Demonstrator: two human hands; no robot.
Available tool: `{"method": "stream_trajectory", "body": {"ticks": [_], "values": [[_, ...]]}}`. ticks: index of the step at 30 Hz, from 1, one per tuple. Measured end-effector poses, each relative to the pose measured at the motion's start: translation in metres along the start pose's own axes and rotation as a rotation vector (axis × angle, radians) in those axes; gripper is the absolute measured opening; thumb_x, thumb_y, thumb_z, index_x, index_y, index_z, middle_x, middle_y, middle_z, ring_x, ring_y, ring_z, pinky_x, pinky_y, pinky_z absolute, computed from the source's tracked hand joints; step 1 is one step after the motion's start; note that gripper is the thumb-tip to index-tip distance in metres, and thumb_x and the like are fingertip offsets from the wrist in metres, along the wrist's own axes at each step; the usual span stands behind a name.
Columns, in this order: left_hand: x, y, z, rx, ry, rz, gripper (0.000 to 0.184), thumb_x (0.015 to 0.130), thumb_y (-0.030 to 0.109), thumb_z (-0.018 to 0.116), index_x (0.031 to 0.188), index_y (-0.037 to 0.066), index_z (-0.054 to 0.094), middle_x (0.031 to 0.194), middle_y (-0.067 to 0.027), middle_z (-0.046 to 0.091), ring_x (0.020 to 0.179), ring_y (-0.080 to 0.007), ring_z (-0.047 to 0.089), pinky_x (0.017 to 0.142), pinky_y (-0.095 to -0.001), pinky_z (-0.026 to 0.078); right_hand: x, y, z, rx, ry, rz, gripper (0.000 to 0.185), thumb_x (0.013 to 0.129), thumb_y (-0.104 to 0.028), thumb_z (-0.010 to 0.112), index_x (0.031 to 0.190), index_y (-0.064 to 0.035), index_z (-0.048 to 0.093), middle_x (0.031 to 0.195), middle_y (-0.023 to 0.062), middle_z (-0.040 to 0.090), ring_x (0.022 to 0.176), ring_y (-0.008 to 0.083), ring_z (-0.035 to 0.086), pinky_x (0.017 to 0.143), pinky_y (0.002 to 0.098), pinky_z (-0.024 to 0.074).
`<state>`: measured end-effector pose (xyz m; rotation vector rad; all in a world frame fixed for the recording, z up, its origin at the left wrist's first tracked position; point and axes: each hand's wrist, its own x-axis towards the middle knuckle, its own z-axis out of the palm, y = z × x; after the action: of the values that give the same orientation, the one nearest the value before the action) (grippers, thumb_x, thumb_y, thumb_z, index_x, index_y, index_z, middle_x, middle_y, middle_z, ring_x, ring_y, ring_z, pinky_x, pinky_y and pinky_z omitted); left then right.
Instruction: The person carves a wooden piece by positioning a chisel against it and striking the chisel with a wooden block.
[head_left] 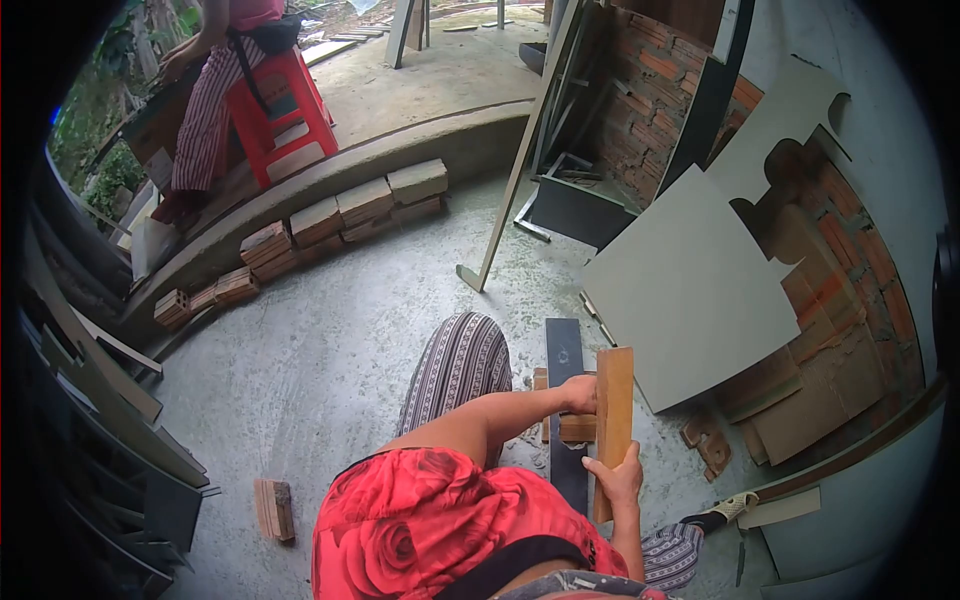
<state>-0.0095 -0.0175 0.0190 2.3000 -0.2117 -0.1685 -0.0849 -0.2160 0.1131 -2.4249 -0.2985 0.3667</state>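
Note:
A thick yellow-brown wooden plank (616, 420) is between my two hands, its long side running away from me. My left hand (577, 394) is closed at the plank's left edge near the far end, some fingers hidden behind it. Nearer my body, my right hand (618, 474) grips the plank, thumb on the left side. Under my left forearm and hand lies a long dark board (564, 350) with a small mark on it. A wooden block (578, 429) shows beneath the board, close to the floor.
My patterned knee (462, 360) is left of the board. Bricks (340, 212) line the raised step. A pale panel (690, 290) leans at right, near cardboard (825, 400). One brick (273, 509) lies at lower left. Another person sits on a red stool (278, 110).

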Motion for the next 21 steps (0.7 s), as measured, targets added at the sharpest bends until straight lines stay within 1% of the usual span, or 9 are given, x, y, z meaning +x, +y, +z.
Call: {"method": "stream_trajectory", "body": {"ticks": [3, 6, 8, 12, 15, 18, 20, 21], "values": [[-0.001, -0.002, 0.003, -0.003, -0.005, 0.002, 0.033, 0.072, 0.034, 0.060, 0.088, 0.006, 0.065, 0.086, -0.0218, 0.063, 0.083, -0.0386, 0.060, 0.070, -0.0443, 0.049, -0.001, 0.001, 0.000, -0.019, -0.013, 0.014, 0.075, 0.055, -0.041, 0.080, 0.105, -0.0014, 0.041, 0.088, 0.0234, 0.061, 0.084, 0.0419, 0.059, 0.075, 0.0464, 0.0456], [-0.003, 0.005, -0.003, -0.039, 0.043, 0.014, 0.033, 0.071, 0.034, 0.061, 0.087, 0.005, 0.065, 0.085, -0.0222, 0.063, 0.082, -0.0386, 0.060, 0.070, -0.0440, 0.049, 0.000, 0.002, 0.000, -0.018, 0.003, 0.002, 0.075, 0.055, -0.041, 0.081, 0.105, -0.0015, 0.041, 0.088, 0.0235, 0.061, 0.084, 0.0421, 0.059, 0.075, 0.0465, 0.0456], [-0.002, 0.006, -0.005, -0.003, -0.065, -0.044, 0.037, 0.072, 0.037, 0.060, 0.096, 0.009, 0.065, 0.092, -0.0207, 0.063, 0.089, -0.0375, 0.060, 0.075, -0.0434, 0.048, -0.001, 0.002, 0.000, -0.031, -0.007, 0.019, 0.074, 0.055, -0.040, 0.081, 0.105, -0.0017, 0.041, 0.088, 0.0234, 0.061, 0.084, 0.0421, 0.059, 0.075, 0.0466, 0.0456], [0.000, 0.001, -0.001, 0.007, -0.064, -0.065, 0.038, 0.072, 0.038, 0.060, 0.096, 0.009, 0.065, 0.093, -0.0207, 0.063, 0.089, -0.0372, 0.059, 0.076, -0.0436, 0.048, -0.001, 0.001, 0.000, -0.009, -0.011, 0.009, 0.074, 0.055, -0.040, 0.081, 0.105, -0.0018, 0.041, 0.088, 0.0234, 0.061, 0.084, 0.0419, 0.059, 0.075, 0.0466, 0.0457], [-0.002, 0.007, -0.003, 0.006, -0.104, -0.098, 0.039, 0.071, 0.039, 0.061, 0.096, 0.009, 0.065, 0.093, -0.0205, 0.063, 0.090, -0.0371, 0.059, 0.076, -0.0436, 0.048, -0.003, 0.001, -0.001, -0.032, -0.008, 0.023, 0.075, 0.055, -0.041, 0.081, 0.105, -0.0018, 0.041, 0.088, 0.0235, 0.061, 0.084, 0.0418, 0.060, 0.074, 0.0466, 0.0460], [0.005, -0.009, 0.009, -0.014, -0.058, -0.077, 0.039, 0.070, 0.039, 0.063, 0.095, 0.009, 0.065, 0.093, -0.0210, 0.063, 0.090, -0.0374, 0.059, 0.076, -0.0439, 0.048, -0.001, 0.000, -0.002, -0.045, 0.003, 0.011, 0.075, 0.055, -0.042, 0.081, 0.105, -0.0018, 0.042, 0.088, 0.0236, 0.061, 0.083, 0.0417, 0.060, 0.074, 0.0467, 0.0461], [0.003, -0.012, 0.013, -0.037, 0.010, -0.032, 0.041, 0.069, 0.039, 0.063, 0.096, 0.008, 0.064, 0.094, -0.0212, 0.063, 0.091, -0.0381, 0.059, 0.077, -0.0440, 0.048, -0.002, 0.001, -0.003, -0.035, -0.024, 0.016, 0.075, 0.055, -0.042, 0.081, 0.105, -0.0018, 0.042, 0.088, 0.0235, 0.061, 0.083, 0.0416, 0.060, 0.075, 0.0468, 0.0460], [0.003, -0.016, 0.017, -0.035, 0.006, -0.027, 0.041, 0.069, 0.039, 0.063, 0.096, 0.008, 0.064, 0.094, -0.0212, 0.063, 0.091, -0.0381, 0.059, 0.077, -0.0440, 0.048, -0.002, 0.002, -0.003, -0.032, -0.019, 0.018, 0.075, 0.055, -0.042, 0.081, 0.105, -0.0018, 0.042, 0.088, 0.0235, 0.061, 0.083, 0.0416, 0.060, 0.075, 0.0468, 0.0460]]}}
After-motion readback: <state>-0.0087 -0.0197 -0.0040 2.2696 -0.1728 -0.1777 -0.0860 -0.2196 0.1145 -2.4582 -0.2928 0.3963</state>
